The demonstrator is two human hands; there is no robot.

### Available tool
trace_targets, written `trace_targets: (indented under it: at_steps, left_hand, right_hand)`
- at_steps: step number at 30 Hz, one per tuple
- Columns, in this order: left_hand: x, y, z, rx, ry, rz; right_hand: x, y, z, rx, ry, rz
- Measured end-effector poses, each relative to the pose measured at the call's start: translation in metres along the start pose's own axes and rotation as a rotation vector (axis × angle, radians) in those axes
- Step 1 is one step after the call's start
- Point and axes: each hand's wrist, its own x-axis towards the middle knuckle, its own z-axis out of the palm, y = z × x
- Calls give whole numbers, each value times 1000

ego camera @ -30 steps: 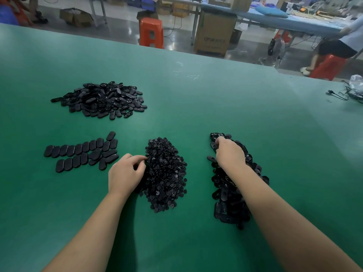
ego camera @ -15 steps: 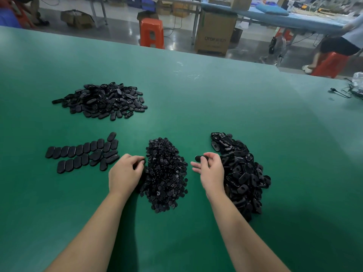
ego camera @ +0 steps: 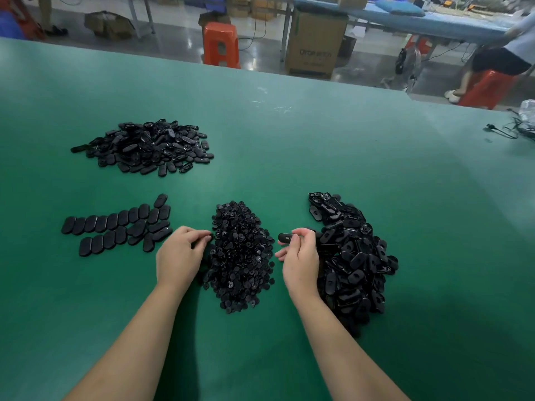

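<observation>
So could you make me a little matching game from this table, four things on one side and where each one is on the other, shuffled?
Things:
1. single black oval plastic piece
2. heap of small round black plastic pieces
3. rows of flat black oval plastic pieces
4. orange plastic stool

Places:
A. on the floor beyond the green table
B. pinched in the right hand
C. laid out left of the left hand
D. between the two hands

Pairs: 1-B, 2-D, 3-C, 4-A.
</observation>
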Motion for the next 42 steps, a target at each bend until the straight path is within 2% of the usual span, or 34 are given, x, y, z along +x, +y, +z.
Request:
trace_targets:
  at_steps: [10, 17, 28, 35, 42]
  left_hand:
    - [-2, 1, 1, 51, 41, -2]
    - [1, 1, -2, -8, 8, -44]
    - [-1, 3, -3, 56, -39, -13]
    - [-3, 5, -7, 28, -82, 11]
    - [-4, 4, -8, -90, -51, -7]
  right_hand:
    - [1, 4, 0, -14, 9, -25]
    - [1, 6, 0, -30, 22, -30]
    - [2, 8, 1, -71, 10, -41]
    - [1, 3, 1, 13, -19, -21]
    - [2, 5, 0, -39, -90, 2]
